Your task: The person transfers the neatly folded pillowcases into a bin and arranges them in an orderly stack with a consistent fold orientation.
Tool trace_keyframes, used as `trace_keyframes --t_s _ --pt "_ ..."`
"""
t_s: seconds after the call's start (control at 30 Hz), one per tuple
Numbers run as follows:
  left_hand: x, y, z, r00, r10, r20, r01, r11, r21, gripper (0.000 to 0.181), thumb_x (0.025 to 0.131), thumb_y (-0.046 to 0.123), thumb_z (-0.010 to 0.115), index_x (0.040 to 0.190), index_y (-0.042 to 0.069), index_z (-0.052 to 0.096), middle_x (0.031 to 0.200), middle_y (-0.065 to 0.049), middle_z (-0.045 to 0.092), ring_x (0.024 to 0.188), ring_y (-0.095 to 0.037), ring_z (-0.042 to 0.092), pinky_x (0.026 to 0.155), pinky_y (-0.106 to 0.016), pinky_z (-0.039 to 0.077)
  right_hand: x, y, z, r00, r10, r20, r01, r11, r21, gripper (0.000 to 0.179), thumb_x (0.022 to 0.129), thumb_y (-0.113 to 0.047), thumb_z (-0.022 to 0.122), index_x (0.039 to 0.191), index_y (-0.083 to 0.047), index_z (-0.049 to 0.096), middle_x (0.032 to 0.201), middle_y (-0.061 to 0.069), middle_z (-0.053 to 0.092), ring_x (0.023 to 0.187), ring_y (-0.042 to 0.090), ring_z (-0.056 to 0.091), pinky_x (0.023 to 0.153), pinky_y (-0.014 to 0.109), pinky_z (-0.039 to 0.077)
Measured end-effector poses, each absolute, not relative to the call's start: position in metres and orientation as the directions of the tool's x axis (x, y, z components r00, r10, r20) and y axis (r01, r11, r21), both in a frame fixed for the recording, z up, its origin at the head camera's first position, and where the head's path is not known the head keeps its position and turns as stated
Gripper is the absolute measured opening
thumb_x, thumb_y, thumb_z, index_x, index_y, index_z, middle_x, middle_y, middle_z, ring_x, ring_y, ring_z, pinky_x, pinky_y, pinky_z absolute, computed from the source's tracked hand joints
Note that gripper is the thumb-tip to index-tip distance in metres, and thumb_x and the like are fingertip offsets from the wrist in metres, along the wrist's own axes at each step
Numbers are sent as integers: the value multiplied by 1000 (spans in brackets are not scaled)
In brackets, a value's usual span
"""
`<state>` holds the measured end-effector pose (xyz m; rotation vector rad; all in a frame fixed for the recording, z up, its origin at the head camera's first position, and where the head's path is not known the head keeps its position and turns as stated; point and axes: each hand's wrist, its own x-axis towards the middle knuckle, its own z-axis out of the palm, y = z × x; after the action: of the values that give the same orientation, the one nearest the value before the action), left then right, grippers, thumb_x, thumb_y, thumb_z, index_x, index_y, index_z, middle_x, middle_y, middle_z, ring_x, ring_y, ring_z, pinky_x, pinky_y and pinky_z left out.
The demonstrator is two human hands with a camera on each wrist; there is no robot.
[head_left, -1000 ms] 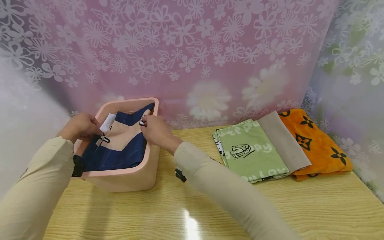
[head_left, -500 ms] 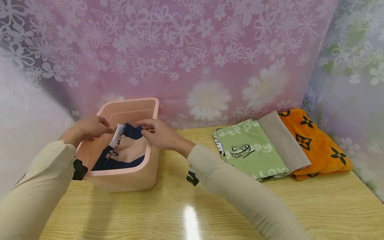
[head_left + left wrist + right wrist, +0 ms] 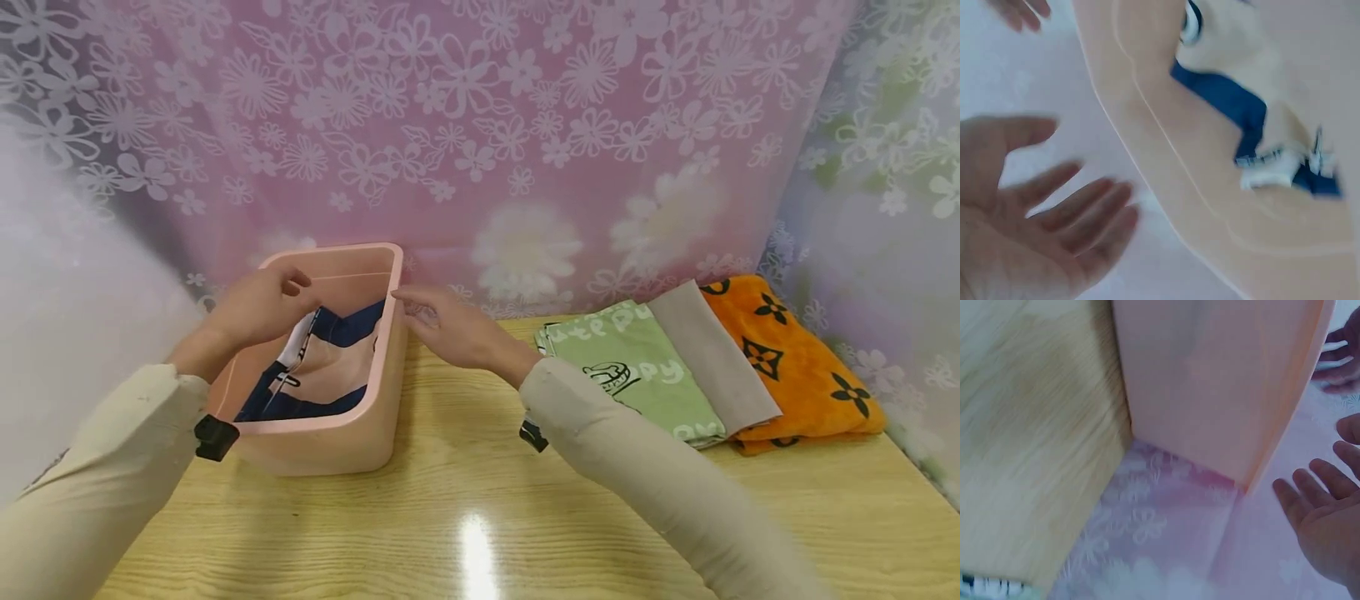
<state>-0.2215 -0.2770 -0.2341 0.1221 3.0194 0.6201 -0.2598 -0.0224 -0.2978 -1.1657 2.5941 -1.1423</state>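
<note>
A pink plastic bin (image 3: 330, 450) stands at the left of the table. Inside lies a folded navy and beige cloth (image 3: 337, 362) with a white label (image 3: 296, 340). My left hand (image 3: 258, 310) hovers over the bin's left side, holding nothing; the left wrist view has its fingers (image 3: 1088, 209) spread and loosely bent, apart from the cloth. Just outside the right rim is my right hand (image 3: 461, 329), its fingers extended towards the rim. In the right wrist view that hand (image 3: 1335, 531) holds nothing and shows a gap to the bin's wall (image 3: 1204, 381).
On the right of the table lie a folded green printed cloth (image 3: 637, 375), a grey-beige cloth (image 3: 712, 358) and an orange cloth (image 3: 795, 367) with dark motifs, overlapping in a row. A pink flowered curtain (image 3: 480, 150) hangs behind the table.
The hands let go of the navy and beige cloth, which now sits lower in the bin. My right hand moved right, out past the rim; my left hand rose slightly and shifted right.
</note>
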Motion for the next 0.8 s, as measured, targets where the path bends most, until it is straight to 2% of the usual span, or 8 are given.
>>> trace_keyframes --t_s 0.1,0.17,0.27,0.37,0.4,0.5,0.63,0.8 --pt "-216 -260 -234 -995 65 78 94 884 457 51 98 37 44 135 1 45 135 -24 45 117 -43 48 92 -59 41 -259 -7 -295 -694 -688 212 -665 499 -556 46 102 -29 45 147 -22 40 150 -2 35 138 15 28 110 37 27" --pt "-212 -250 -234 -985 72 154 136 877 461 49 97 36 44 133 4 51 134 -19 49 116 -39 51 91 -57 43 -258 2 -294 -684 -698 213 -690 525 -498 47 102 -30 45 147 -26 38 152 0 31 139 17 25 110 40 26" --pt "-207 -236 -234 -963 102 249 199 893 403 45 96 46 44 119 14 64 121 -5 61 107 -27 59 87 -51 47 -256 18 -292 -691 -695 197 -694 563 -450 47 101 -32 45 148 -29 37 154 1 28 140 20 23 110 43 25" --pt "-200 -223 -236 -955 148 256 235 906 352 50 95 56 40 119 19 64 116 0 64 99 -20 62 82 -45 49 -254 35 -292 -713 -681 167 -678 608 -413 49 101 -34 45 149 -25 36 154 3 26 141 22 22 111 44 24" --pt "-198 -218 -238 -952 164 257 248 907 341 49 95 56 40 121 20 63 114 1 65 92 -19 64 78 -43 49 -253 41 -292 -722 -675 152 -669 625 -403 50 101 -35 45 149 -25 35 155 2 24 141 22 22 110 45 25" --pt "-190 -203 -246 -942 231 244 308 883 353 50 98 45 43 135 13 52 128 -8 58 102 -25 61 82 -46 48 -249 58 -295 -741 -660 126 -655 666 -357 52 101 -37 45 150 -24 33 156 2 22 141 23 22 108 47 28" --pt "-180 -182 -256 -910 303 285 390 859 331 44 98 34 50 134 9 51 132 -11 52 117 -30 51 91 -49 44 -246 79 -301 -747 -650 137 -659 699 -276 54 100 -38 48 150 -22 34 156 4 23 139 26 26 105 49 33" --pt "-171 -166 -271 -822 400 405 507 838 203 39 94 28 56 127 6 57 126 -13 55 110 -32 55 87 -48 47 -243 105 -309 -760 -630 163 -650 727 -220 55 99 -37 51 149 -19 36 155 7 25 138 31 27 104 53 31"
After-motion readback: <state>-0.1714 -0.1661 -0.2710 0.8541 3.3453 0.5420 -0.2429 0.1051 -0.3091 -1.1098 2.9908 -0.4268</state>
